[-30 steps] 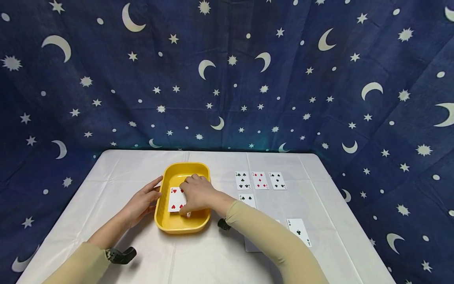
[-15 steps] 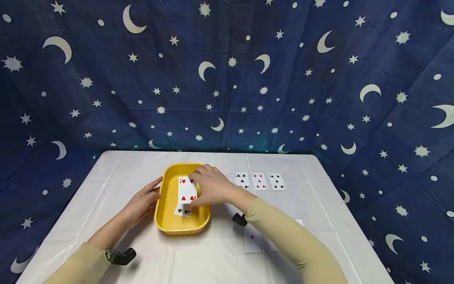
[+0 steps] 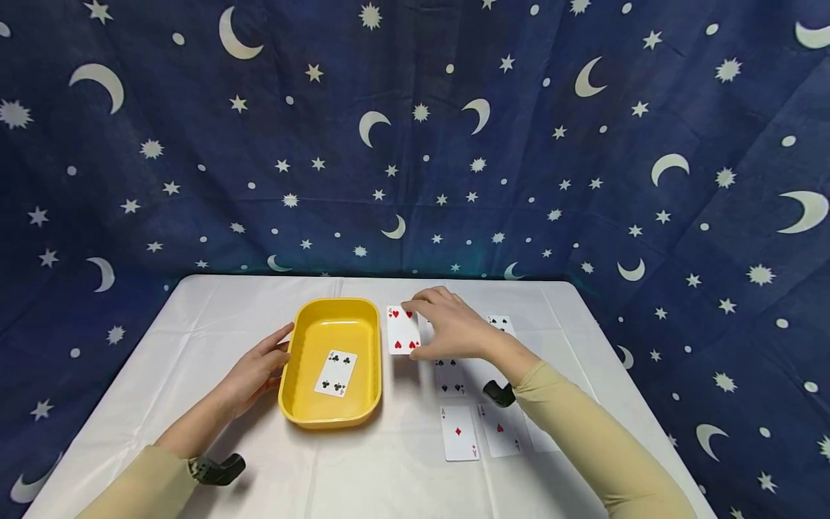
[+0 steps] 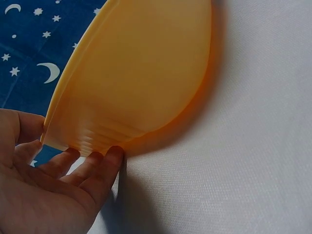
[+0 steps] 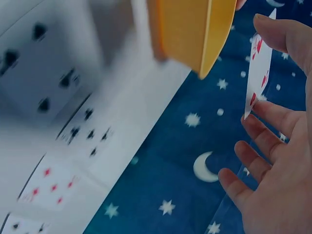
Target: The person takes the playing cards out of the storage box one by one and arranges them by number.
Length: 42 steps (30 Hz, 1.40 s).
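The left hand (image 3: 259, 369) rests with relaxed, straight fingers against the left wall of the yellow tray (image 3: 300, 339); it should brace there so the tray stays put on the white table (image 3: 363, 476). A four of clubs (image 3: 336, 373) lies face up inside. Just right of the tray, the right hand (image 3: 454, 328) pinches a four of hearts (image 3: 402, 331) by its edges; a light hold and level lowering beside the laid-out cards (image 3: 460, 431) would suit. That card is white with red pips, held face up above the table.
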### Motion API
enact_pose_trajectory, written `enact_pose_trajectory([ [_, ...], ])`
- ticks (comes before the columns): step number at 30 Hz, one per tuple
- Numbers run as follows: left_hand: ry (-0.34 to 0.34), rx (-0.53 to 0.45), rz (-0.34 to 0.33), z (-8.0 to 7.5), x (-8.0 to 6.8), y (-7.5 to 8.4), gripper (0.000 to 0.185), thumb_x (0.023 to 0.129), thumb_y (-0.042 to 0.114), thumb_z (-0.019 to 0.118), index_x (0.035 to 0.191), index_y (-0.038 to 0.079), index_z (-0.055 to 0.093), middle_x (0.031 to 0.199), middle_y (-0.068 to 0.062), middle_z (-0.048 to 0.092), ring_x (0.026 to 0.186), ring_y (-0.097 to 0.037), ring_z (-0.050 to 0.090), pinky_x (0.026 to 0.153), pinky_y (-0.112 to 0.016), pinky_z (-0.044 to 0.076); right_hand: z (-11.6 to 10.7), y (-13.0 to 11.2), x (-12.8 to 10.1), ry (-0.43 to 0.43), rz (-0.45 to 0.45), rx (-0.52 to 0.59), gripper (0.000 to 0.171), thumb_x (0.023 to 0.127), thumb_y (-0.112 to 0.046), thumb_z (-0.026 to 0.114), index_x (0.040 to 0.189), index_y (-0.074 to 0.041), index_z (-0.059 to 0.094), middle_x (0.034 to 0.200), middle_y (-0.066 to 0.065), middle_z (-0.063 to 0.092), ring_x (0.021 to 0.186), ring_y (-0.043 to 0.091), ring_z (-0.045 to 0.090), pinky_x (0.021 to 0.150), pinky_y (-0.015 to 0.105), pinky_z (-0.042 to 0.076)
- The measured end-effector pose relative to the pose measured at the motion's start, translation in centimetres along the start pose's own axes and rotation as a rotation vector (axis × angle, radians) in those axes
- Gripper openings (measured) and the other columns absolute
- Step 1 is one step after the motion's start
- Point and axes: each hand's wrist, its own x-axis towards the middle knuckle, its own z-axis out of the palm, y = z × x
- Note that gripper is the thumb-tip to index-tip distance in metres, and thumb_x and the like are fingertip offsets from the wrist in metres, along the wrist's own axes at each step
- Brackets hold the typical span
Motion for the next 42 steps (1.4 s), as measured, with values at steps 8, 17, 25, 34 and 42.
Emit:
enact_pose_trajectory([
  [8, 0.003, 0.001, -0.006, -0.1, 0.0, -0.1, 0.069, 0.105, 0.015, 0.044, 0.166, 0.024, 0.013, 0.165, -0.021, 0.026, 0.136, -0.037, 0.048, 0.098, -0.039, 0.051, -0.3, 3.8, -3.4, -0.008, 0.044, 0.039, 0.085, 0.073, -0.049, 0.085, 0.149, -0.023, 0.054, 0.143, -0.002, 0.049, 0.137, 0.02, 0.036, 0.114, 0.048, 0.032],
  [17, 0.006, 0.011, -0.012, -0.1, -0.1, 0.1, 0.069, 0.105, 0.015, 0.044, 0.166, 0.024, 0.013, 0.165, -0.021, 0.025, 0.136, -0.037, 0.048, 0.1, -0.04, 0.05, 0.8, 8.1, -7.8, -0.039, 0.113, 0.035, 0.085, 0.072, -0.042, 0.089, 0.147, -0.018, 0.056, 0.142, 0.004, 0.052, 0.136, 0.027, 0.039, 0.112, 0.053, 0.033],
  [25, 0.011, 0.012, -0.016, 0.0, -0.1, 0.1, 0.069, 0.105, 0.015, 0.044, 0.166, 0.024, 0.013, 0.165, -0.021, 0.026, 0.134, -0.036, 0.05, 0.097, -0.038, 0.051, 2.7, 10.2, -9.7, -0.054, 0.135, 0.02, 0.086, 0.069, -0.038, 0.093, 0.144, -0.014, 0.059, 0.141, 0.008, 0.054, 0.134, 0.031, 0.041, 0.111, 0.056, 0.033],
  [34, 0.005, 0.008, -0.01, 0.0, 0.0, 0.1, 0.069, 0.105, 0.014, 0.043, 0.166, 0.023, 0.013, 0.165, -0.021, 0.025, 0.136, -0.037, 0.048, 0.098, -0.038, 0.051, 4.7, 11.3, -10.5, -0.109, 0.174, -0.004, 0.087, 0.068, -0.041, 0.093, 0.144, -0.015, 0.06, 0.138, 0.006, 0.056, 0.129, 0.03, 0.044, 0.107, 0.053, 0.039],
  [42, 0.002, 0.009, -0.008, 0.0, 0.0, 0.0, 0.069, 0.106, 0.014, 0.044, 0.166, 0.024, 0.013, 0.165, -0.021, 0.026, 0.135, -0.037, 0.048, 0.098, -0.038, 0.052, 5.7, 11.8, -10.8, -0.133, 0.199, 0.03, 0.087, 0.069, -0.042, 0.092, 0.145, -0.017, 0.06, 0.137, 0.004, 0.056, 0.13, 0.027, 0.044, 0.105, 0.049, 0.042],
])
